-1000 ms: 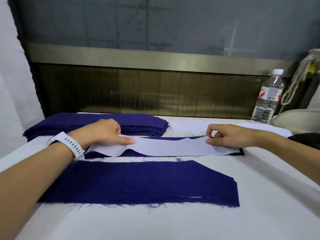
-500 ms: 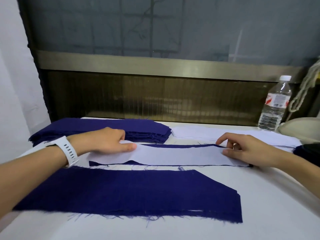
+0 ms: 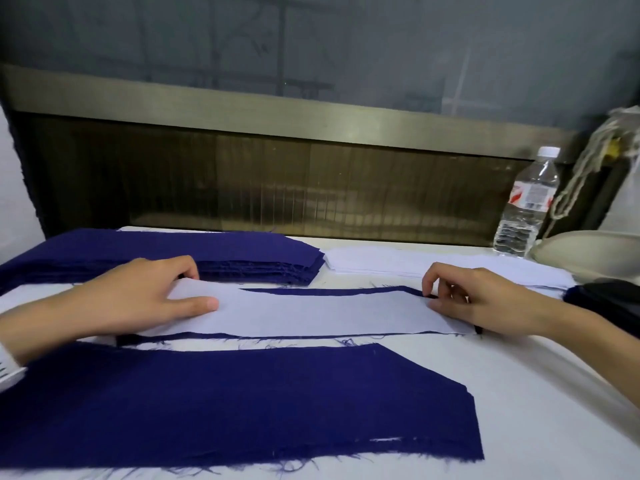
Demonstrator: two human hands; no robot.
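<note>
White strip (image 3: 311, 311) lies flat across the middle of the tabletop (image 3: 536, 393), running left to right, with both hands on it. Nearest the camera, in front of it, a wide navy piece (image 3: 242, 403) is spread flat. Its near edge is frayed and its far right corner is cut at a slant. A narrow band of bare tabletop separates it from the strip. At the lower left edge a white watch band (image 3: 8, 368) shows on the left wrist.

The white strip rests on a navy strip (image 3: 329, 292) of much the same shape, whose dark edge peeks out along the near side and along the far side toward the right. The left hand (image 3: 138, 299) covers the strip's left end. Its thumb lies straight on top and its fingers curl at the far edge, where the cloth lifts a little, so the grip is closed on the strip. The right hand (image 3: 485, 299) is at the right end, thumb and forefinger drawn together in a pinching grip on the far corner, the other fingers curled.

Just beyond the left hand sits a stack of navy pieces (image 3: 173, 247), and to its right a low stack of white pieces (image 3: 433, 263). A dark bundle (image 3: 609, 299) lies at the right edge. Farther back on the right stand a capped water bottle (image 3: 526, 206) and a pale rounded object (image 3: 588, 251), with a loop of cord (image 3: 581, 168) hanging above. A brown panel (image 3: 277, 181) closes off the back.
</note>
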